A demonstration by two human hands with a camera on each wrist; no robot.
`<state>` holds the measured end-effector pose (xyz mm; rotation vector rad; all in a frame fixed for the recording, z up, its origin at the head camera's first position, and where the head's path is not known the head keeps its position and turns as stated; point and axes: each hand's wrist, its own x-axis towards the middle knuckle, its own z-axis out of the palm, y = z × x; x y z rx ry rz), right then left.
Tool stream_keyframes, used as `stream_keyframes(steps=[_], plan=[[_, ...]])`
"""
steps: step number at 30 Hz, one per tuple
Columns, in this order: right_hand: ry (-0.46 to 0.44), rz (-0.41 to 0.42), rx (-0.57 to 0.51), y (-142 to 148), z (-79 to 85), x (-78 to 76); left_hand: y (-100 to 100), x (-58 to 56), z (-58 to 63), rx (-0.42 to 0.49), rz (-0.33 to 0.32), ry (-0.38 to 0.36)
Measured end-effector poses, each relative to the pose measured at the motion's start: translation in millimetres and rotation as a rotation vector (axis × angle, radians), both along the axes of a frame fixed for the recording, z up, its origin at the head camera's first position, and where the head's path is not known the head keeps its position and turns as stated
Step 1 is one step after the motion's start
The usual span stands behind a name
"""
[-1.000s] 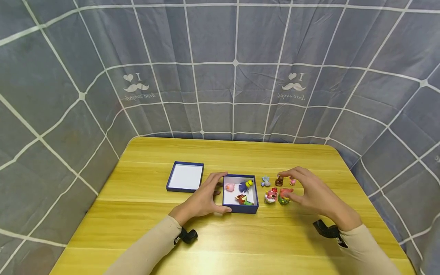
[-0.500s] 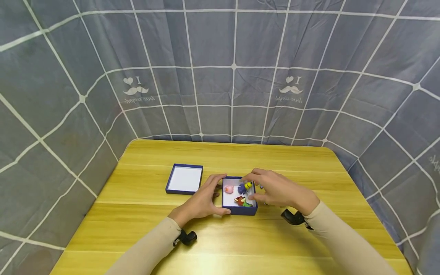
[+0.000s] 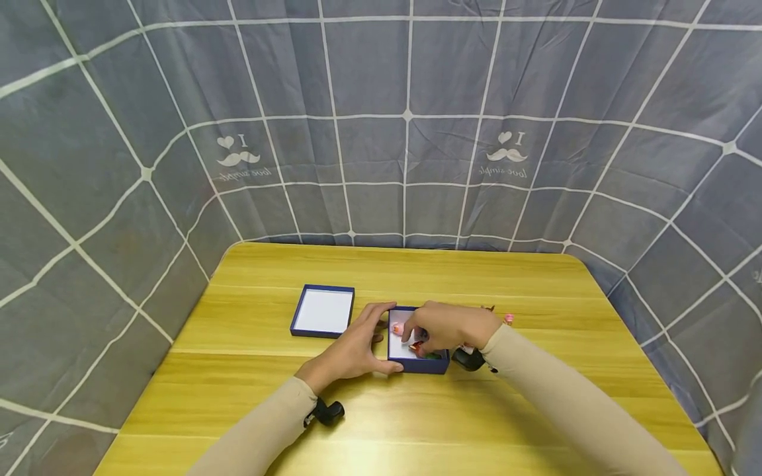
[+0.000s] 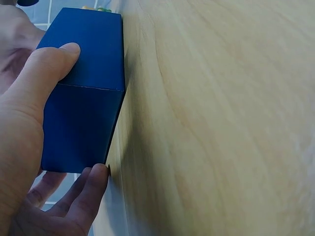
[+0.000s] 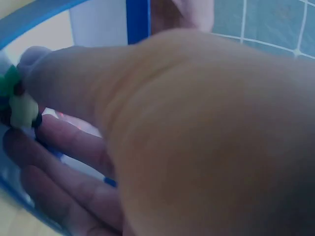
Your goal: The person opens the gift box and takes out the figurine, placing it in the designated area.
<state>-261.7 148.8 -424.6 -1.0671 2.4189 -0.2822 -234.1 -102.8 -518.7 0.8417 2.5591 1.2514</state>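
Note:
My left hand (image 3: 351, 347) grips the open blue box (image 3: 419, 365) by its left side, thumb on the front wall and fingertips at the far corner. The left wrist view shows that thumb pressed flat on the blue wall. My right hand (image 3: 443, 327) is inside the box, fingers bent downward. Under them is the fox figurine (image 3: 415, 346), red-brown and green; in the right wrist view, thumb and fingers close around its green-and-cream part (image 5: 23, 110). A round pink figurine (image 3: 397, 328) lies at the box's left side. The purple-and-yellow figurine is mostly hidden by the right hand.
The blue-rimmed lid (image 3: 324, 311), white inside, lies behind and left of the box. A small pink figurine (image 3: 508, 318) stands to the right, past the right wrist; that forearm hides most other figurines there. Grey gridded cloth (image 3: 369, 152) surrounds the wooden table (image 3: 381, 416).
My right hand has moved left from the figurines on the table, over the box's right edge and down into it, its fingers bending inward. My left hand has stayed on the box.

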Motion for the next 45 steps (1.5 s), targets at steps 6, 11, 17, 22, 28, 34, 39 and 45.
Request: stream_keyframes(steps=[6,11,17,22,28,34,39,45], plan=[[-0.006,0.026,0.050,-5.4,-8.3,-5.0,0.2,0.7,-0.6,0.006,0.006,-0.001],[-0.015,0.056,0.000,-3.8,-10.3,-7.9,-0.3,0.5,0.3,-0.003,0.016,0.020],[0.000,0.063,-0.090,-0.3,-10.4,-6.7,-0.6,1.3,-0.4,0.002,0.012,0.013],[0.012,0.052,-0.159,1.7,-11.5,-5.9,-2.4,2.6,-1.3,0.014,0.013,-0.012],[0.055,0.019,-0.250,7.3,-13.5,-1.3,-1.2,2.3,-0.3,0.029,0.006,-0.015],[0.152,-0.025,-0.311,13.3,-9.7,3.9,0.1,-0.2,1.7,0.017,0.012,-0.011],[0.178,-0.061,-0.366,18.1,-6.4,9.2,-0.8,0.7,2.0,0.011,0.017,-0.015],[0.236,-0.139,-0.418,28.5,-2.2,18.4,0.1,1.0,2.7,0.028,0.003,-0.013]])
